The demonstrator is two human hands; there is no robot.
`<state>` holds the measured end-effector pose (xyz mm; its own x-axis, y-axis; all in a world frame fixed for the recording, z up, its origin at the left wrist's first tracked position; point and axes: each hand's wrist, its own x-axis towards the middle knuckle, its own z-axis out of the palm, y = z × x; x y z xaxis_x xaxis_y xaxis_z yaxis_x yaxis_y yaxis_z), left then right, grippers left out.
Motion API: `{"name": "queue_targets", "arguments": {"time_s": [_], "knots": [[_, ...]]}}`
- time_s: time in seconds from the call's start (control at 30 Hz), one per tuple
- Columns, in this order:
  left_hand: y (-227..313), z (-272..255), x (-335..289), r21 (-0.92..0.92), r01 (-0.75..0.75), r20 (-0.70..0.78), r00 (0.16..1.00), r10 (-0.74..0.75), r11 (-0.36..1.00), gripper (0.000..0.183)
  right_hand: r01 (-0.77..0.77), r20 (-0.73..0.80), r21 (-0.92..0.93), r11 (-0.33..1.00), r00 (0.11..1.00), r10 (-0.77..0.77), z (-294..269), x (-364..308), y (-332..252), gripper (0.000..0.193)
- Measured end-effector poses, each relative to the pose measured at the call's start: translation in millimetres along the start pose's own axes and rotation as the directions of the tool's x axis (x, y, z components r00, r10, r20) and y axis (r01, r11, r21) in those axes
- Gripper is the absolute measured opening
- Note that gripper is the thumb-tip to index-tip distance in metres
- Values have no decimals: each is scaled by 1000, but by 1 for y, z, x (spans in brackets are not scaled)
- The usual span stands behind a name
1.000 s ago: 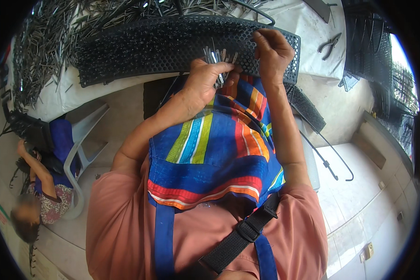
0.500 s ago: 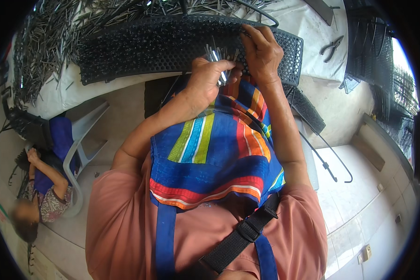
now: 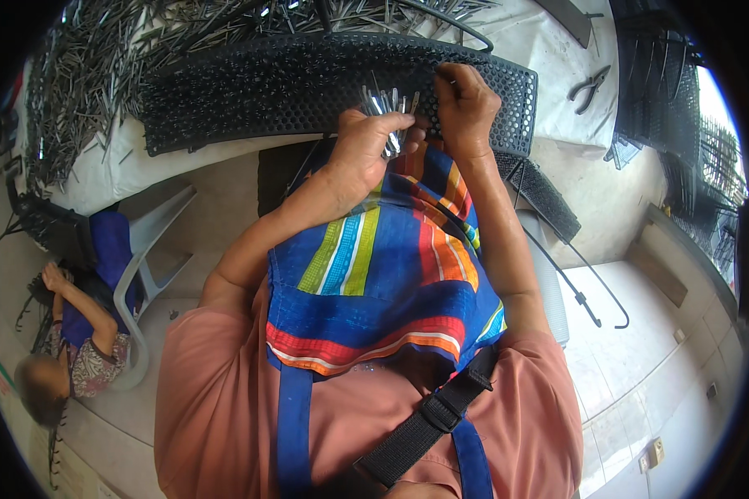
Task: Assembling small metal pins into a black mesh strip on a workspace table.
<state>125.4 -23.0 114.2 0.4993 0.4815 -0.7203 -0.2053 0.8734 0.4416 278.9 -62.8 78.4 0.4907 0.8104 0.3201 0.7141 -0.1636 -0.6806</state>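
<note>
Across my lap lies a long, curved black panel (image 3: 514, 104) full of round holes. Thin dark strips bristle from its left and middle part; bare holes show toward the right end. My left hand (image 3: 359, 150) is closed around a bundle of thin shiny strips (image 3: 394, 143), whose ends fan upward over the panel's near edge. Just to its right, my right hand (image 3: 468, 112) is over the panel with fingers curled together in a pinch. Whatever lies between those fingertips is too small or hidden to make out.
A big heap of loose dark strips (image 3: 83, 91) covers the white-draped table (image 3: 558, 58) at the far left. Pliers (image 3: 591, 89) lie at the right. Below the panel's right end is another black bristled piece (image 3: 545, 195). A person (image 3: 91, 333) works beside a grey chair (image 3: 137, 283) at left.
My right hand has drawn slightly nearer to me, its fingers more tightly curled. The left hand keeps its bundle and has barely shifted. The panel has moved a little.
</note>
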Motion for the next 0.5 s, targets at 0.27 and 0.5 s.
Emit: {"name": "queue_targets", "arguments": {"time_s": [0.27, 0.5], "knots": [[1, -4, 1, 68, 44, 31, 998, -46, 997, 15, 72, 62, -239, 968, 996, -59, -1, 0, -12, 13], [1, -1, 0, 15, 20, -19, 1000, -20, 1000, 11, 66, 10, -189, 980, 998, -66, -11, -7, -6, 8]]}}
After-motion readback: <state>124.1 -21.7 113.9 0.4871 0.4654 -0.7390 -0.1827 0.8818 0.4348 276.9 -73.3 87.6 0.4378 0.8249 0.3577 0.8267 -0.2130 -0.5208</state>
